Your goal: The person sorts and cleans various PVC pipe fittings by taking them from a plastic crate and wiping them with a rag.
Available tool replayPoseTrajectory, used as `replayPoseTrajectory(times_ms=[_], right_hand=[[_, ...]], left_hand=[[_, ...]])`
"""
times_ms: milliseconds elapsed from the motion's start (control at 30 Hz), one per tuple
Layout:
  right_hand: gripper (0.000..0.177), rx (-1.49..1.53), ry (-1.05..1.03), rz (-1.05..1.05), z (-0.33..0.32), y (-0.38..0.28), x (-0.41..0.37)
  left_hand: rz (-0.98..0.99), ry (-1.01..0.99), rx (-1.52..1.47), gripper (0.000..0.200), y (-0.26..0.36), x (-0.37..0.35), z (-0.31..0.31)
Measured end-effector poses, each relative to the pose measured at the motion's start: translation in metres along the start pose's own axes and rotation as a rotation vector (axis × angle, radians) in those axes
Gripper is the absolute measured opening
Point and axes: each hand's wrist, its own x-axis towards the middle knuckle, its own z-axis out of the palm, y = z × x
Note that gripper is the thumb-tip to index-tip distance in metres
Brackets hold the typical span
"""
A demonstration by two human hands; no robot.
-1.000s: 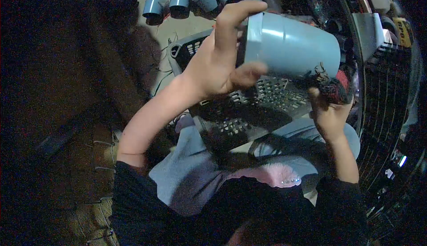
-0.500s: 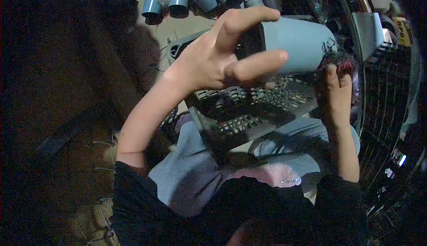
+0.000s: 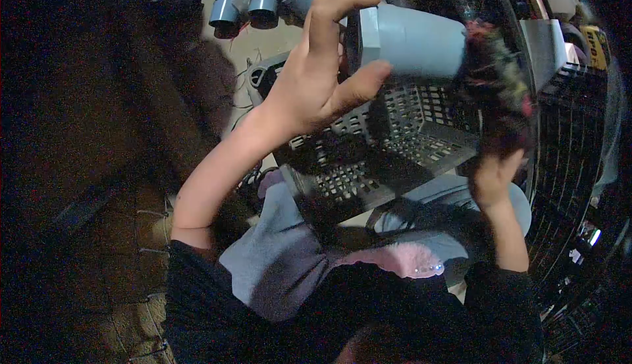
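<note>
A grey-blue plastic pipe fitting (image 3: 421, 40) lies sideways at the upper middle, its wider rimmed end toward the left. My left hand (image 3: 322, 67) holds that rimmed end, with the thumb below and a finger over the top. At the fitting's right end is a dark, fuzzy bundle (image 3: 497, 77) with red and greenish bits, blurred by motion. My right hand (image 3: 497, 173) is just under this bundle, its fingers curled up against it; the fingertips are partly lost in shadow.
Below the fitting stands a dark perforated plastic crate (image 3: 421, 143) above my knees. Several similar grey-blue fittings (image 3: 263, 1) lie on the floor at the top. Dark wire racking (image 3: 566, 140) runs along the right, beside a yellow lettered box (image 3: 594, 46).
The fitting and my left hand have moved up and left. My right hand has dropped lower, and more of the fuzzy bundle shows between it and the fitting.
</note>
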Motion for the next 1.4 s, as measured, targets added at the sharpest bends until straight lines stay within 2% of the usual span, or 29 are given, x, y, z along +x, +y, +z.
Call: replayPoseTrajectory(times_ms=[100,167,233,367,533,567,667,767,867,900,967,1033,1067,1100,1167,1233,1300,1400], right_hand=[[0.053,-0.388,-0.301,-0.043,0.011,-0.028,0.019],[0.05,-0.571,-0.318,-0.118,0.014,-0.028,0.018],[0.041,-0.62,-0.289,-0.158,0.017,-0.023,0.016],[0.047,-0.592,-0.253,-0.142,0.02,-0.019,0.015],[0.053,-0.573,-0.256,-0.156,0.016,-0.013,0.017],[0.044,-0.535,-0.203,-0.098,0.019,-0.016,0.016],[0.03,-0.528,-0.222,-0.06,0.016,-0.016,0.014],[0.029,-0.27,-0.295,0.344,0.007,-0.011,0.018],[0.034,-0.155,-0.336,0.591,-0.002,-0.012,0.016],[0.034,-0.193,-0.316,0.518,-0.007,-0.003,0.009],[0.035,-0.013,-0.303,0.772,-0.016,0.017,0.009],[0.036,0.212,-0.208,0.863,-0.013,0.011,0.013],[0.036,0.302,-0.151,0.905,-0.006,0.004,0.019],[0.037,0.493,0.026,1.021,0.002,-0.005,0.022],[0.031,0.605,0.093,0.96,0.002,-0.013,0.017],[0.027,0.832,0.082,0.927,-0.003,-0.006,0.009],[0.025,0.425,-0.011,0.671,-0.001,0.006,-0.004],[0.031,0.107,-0.282,0.515,-0.012,0.013,-0.01]], left_hand=[[-0.058,0.002,-0.002,0.063,0.007,0.0,0.005],[-0.062,-0.054,0.092,0.062,0.006,-0.001,0.004],[-0.001,-0.059,0.132,0.062,0.003,-0.002,0.004],[0.2,-0.087,0.294,0.063,0.003,0.005,0.005],[0.225,-0.127,0.326,0.064,0.005,0.001,0.007],[0.247,-0.15,0.333,0.064,0.005,0.002,0.008],[0.176,-0.283,0.272,0.069,0.015,-0.008,0.014],[0.206,-0.311,0.258,0.068,0.017,-0.007,0.015],[0.181,-0.364,0.187,0.07,0.015,-0.011,0.016],[0.153,-0.373,0.152,0.07,0.014,-0.013,0.016],[0.118,-0.353,0.093,0.065,0.012,-0.012,0.015],[0.108,-0.295,0.037,0.058,0.01,-0.009,0.014],[-0.047,-0.256,-0.103,0.056,0.008,-0.011,0.011],[-0.211,-0.224,-0.23,0.054,0.012,-0.014,0.014],[-0.493,-0.168,-0.375,0.047,0.012,-0.016,0.014],[-0.553,-0.201,-0.358,0.046,0.008,-0.01,0.008],[-0.591,-0.203,-0.278,0.049,0.008,-0.008,0.005],[-0.62,-0.208,-0.27,0.046,0.006,-0.007,0.004]])
